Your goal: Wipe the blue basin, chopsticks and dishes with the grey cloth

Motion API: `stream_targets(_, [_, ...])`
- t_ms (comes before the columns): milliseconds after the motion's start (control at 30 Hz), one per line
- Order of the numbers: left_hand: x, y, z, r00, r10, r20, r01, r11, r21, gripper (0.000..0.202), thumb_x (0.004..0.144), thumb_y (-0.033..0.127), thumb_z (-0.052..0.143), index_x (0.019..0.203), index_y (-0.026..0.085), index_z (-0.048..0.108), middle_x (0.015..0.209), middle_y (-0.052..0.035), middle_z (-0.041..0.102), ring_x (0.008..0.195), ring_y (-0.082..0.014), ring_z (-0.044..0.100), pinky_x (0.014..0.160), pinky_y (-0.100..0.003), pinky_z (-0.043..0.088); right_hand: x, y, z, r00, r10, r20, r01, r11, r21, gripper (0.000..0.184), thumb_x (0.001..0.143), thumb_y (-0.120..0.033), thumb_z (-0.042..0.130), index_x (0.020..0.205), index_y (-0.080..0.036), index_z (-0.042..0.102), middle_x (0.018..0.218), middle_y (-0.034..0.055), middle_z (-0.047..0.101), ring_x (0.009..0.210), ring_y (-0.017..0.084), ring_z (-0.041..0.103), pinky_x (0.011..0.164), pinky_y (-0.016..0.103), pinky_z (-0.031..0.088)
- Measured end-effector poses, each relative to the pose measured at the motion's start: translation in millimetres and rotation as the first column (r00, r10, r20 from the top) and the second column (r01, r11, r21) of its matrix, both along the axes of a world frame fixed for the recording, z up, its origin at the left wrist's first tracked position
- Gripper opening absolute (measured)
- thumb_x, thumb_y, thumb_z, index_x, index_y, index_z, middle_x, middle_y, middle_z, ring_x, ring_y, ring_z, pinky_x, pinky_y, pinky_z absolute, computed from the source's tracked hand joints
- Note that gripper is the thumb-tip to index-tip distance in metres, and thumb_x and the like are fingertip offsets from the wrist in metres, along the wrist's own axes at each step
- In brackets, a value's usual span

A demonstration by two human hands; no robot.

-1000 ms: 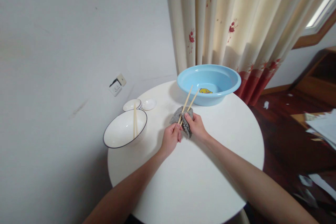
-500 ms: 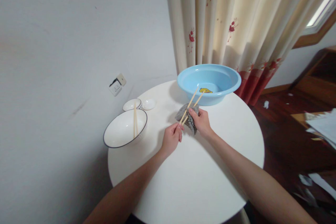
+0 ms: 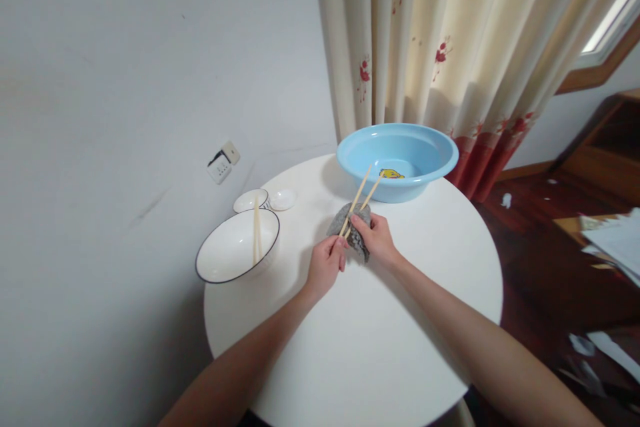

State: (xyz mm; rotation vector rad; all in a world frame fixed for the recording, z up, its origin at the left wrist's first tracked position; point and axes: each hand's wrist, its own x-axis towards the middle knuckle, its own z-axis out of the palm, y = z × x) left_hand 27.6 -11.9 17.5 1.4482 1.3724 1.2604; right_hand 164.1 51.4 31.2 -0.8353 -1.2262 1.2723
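My left hand (image 3: 326, 265) is closed round the near ends of a pair of wooden chopsticks (image 3: 362, 197), which slant up and right toward the blue basin. My right hand (image 3: 379, 240) is closed on a grey cloth (image 3: 350, 225) that is wrapped round the chopsticks just beyond my left fingers. Both hands hover over the middle of a round white table (image 3: 390, 340). A light blue plastic basin (image 3: 397, 159) with a yellow cartoon picture inside stands at the table's far edge, just behind the chopstick tips.
A white bowl with a dark rim (image 3: 236, 246) sits at the table's left edge with another pair of chopsticks (image 3: 257, 232) resting across it. Two small white dishes (image 3: 267, 199) lie behind it. A flowered curtain (image 3: 450, 40) hangs behind the basin. Papers lie on the wooden floor (image 3: 565, 267) at right.
My right hand and the cloth slid out along the chopsticks toward the basin, then back toward my left hand. The left hand stayed almost still.
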Motion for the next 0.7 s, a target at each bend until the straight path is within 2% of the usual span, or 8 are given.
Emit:
stream_targets(133, [0.6, 0.7, 1.3, 0.999, 0.025, 0.021, -0.025, 1.0, -0.008, 0.038, 0.094, 0.051, 0.047, 0.077, 0.019, 0.057, 0.046, 0.0058, 0.047, 0.041, -0.0096, 0.041, 0.046, -0.022, 0.033, -4.5, -6.8, -1.9, 0.997, 0.063, 0.038, -0.064, 0.998, 0.022, 0.042, 0.076, -0.055, 0.069, 0.07, -0.014, 0.065, 0.063, 0.0005, 0.06, 0.057, 0.012, 0.048, 0.055, 0.024, 0.04])
stream_targets(400, [3.1, 0.8, 2.1, 1.0, -0.006, 0.005, 0.006, 1.0, -0.007, 0.035, 0.095, 0.047, 0.044, 0.08, 0.018, 0.057, 0.044, 0.0068, 0.045, 0.04, -0.0092, 0.039, 0.045, -0.021, 0.031, 3.0, -3.7, 2.3, 0.997, 0.009, 0.078, -0.011, 0.999, 0.03, 0.044, 0.076, -0.056, 0.069, 0.067, -0.014, 0.065, 0.062, 0.0009, 0.06, 0.056, 0.012, 0.047, 0.054, 0.025, 0.039])
stream_targets(567, [3.5, -0.3, 0.8, 0.999, -0.041, 0.008, 0.042, 0.998, -0.048, 0.032, 0.095, 0.043, 0.044, 0.079, 0.018, 0.056, 0.045, 0.0066, 0.046, 0.041, -0.0093, 0.039, 0.045, -0.021, 0.029, 13.1, 11.0, 1.5, 0.99, -0.135, 0.032, 0.134, 0.991, 0.013, 0.045, 0.075, -0.057, 0.07, 0.072, -0.012, 0.069, 0.063, 0.0005, 0.061, 0.057, 0.013, 0.048, 0.054, 0.025, 0.039])
stream_targets(700, [2.7, -1.6, -0.9, 0.997, -0.08, -0.014, 0.079, 0.995, -0.068, 0.032, 0.094, 0.043, 0.045, 0.079, 0.018, 0.057, 0.044, 0.0065, 0.045, 0.041, -0.0094, 0.038, 0.045, -0.022, 0.028, 27.5, 22.9, 7.7, 0.954, -0.293, -0.062, 0.293, 0.956, -0.019, 0.045, 0.073, -0.057, 0.072, 0.074, -0.012, 0.069, 0.065, 0.0006, 0.063, 0.059, 0.013, 0.051, 0.055, 0.025, 0.041])
